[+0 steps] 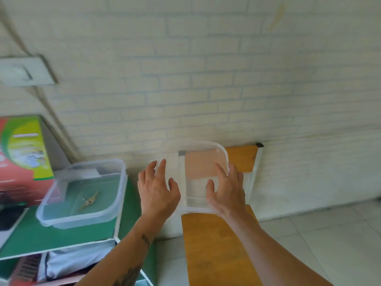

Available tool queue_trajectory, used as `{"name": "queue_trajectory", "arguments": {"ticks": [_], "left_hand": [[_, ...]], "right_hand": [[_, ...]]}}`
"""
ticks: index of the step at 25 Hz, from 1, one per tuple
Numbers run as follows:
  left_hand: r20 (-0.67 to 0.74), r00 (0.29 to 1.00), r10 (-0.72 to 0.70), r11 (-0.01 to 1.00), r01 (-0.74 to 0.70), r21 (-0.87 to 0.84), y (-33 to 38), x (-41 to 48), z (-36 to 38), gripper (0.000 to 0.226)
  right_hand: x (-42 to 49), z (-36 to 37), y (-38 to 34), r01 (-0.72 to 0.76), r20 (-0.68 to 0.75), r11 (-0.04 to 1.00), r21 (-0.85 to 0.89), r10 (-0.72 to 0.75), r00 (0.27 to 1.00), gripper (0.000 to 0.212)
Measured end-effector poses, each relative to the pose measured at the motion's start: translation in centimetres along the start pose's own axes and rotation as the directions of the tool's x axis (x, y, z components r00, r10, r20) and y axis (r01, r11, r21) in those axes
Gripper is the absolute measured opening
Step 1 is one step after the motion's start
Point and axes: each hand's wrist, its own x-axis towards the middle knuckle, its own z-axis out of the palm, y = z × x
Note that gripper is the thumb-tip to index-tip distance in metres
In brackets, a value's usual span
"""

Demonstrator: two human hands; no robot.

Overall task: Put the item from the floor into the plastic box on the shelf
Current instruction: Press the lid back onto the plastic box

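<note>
A clear plastic box [120,189] stands open on the green shelf top [61,237] at the left. A small tan, pointed item [89,200] lies on its bottom. To the right of the shelf I hold the box's clear lid [199,172] up in front of the wall, above a wooden bench. My left hand [156,190] grips the lid's left edge, thumb in front and fingers spread. My right hand [225,191] grips its right edge. The view is blurred, so the item's exact kind is unclear.
A red and green printed carton [22,157] stands just behind the box on the shelf. White cloth [74,261] fills the lower shelf. The orange wooden bench [216,248] runs from the white brick wall towards me. Pale floor tiles [334,234] lie to the right.
</note>
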Motion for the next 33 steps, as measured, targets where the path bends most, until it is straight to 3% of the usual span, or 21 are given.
{"name": "queue_trajectory", "arguments": {"ticks": [6, 14, 22, 33], "left_hand": [[-0.089, 0.995, -0.05, 0.998, 0.052, 0.021, -6.2, 2.3, -8.6, 0.061], [-0.016, 0.995, -0.099, 0.987, 0.1, 0.126, -19.0, 3.8, -16.4, 0.06], [0.158, 0.979, -0.129, 0.99, 0.119, 0.073, -26.0, 4.3, -16.7, 0.055], [0.253, 0.94, -0.23, 0.973, 0.224, 0.054, -29.3, 4.8, -13.9, 0.05]], "right_hand": [[0.1, 2.0, -10.3, 0.102, -0.01, 0.995, -0.001, -0.102, 0.995, 0.058], [-2.4, 9.1, -23.0, 0.115, 0.148, 0.993, 0.014, -0.116, 0.982, 0.058], [-3.0, 13.4, -27.1, 0.102, 0.267, 0.991, -0.084, -0.076, 0.961, 0.049], [-1.7, 17.0, -28.6, 0.111, 0.368, 0.973, -0.202, -0.03, 0.929, 0.051]]}}
